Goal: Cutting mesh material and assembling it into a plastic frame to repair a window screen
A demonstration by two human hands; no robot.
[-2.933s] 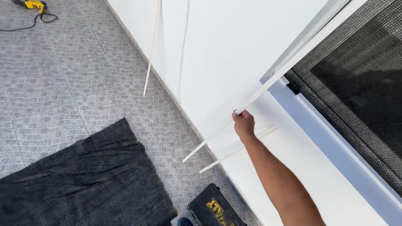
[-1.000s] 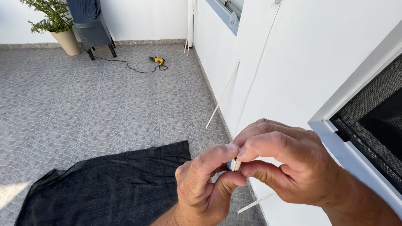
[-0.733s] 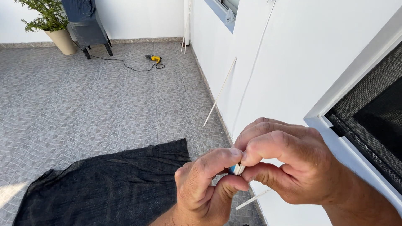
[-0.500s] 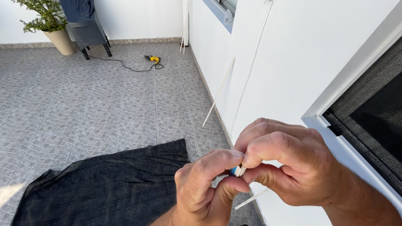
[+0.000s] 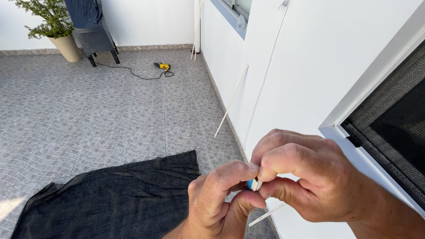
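Note:
My left hand (image 5: 219, 199) and my right hand (image 5: 305, 177) meet in front of me at the bottom of the view. Both pinch one small blue and white object (image 5: 253, 184) between thumb and fingertips; most of it is hidden by the fingers, so I cannot tell what it is. Below my hands a thin white strip (image 5: 265, 215) leans against the white wall (image 5: 310, 66). A window frame with black mesh screen (image 5: 394, 128) is just to the right of my right hand.
A black mesh sheet (image 5: 110, 199) lies on the grey tiled floor (image 5: 88, 115). Another white strip (image 5: 231, 101) leans on the wall. Far off lie a yellow power tool (image 5: 162, 66) with its black cord, a potted plant (image 5: 55, 26) and a covered stand (image 5: 90, 26).
2.9 s ago my right hand held a white strip at the wall. In the last second both hands stay pinched on the small object while the view drifts slightly.

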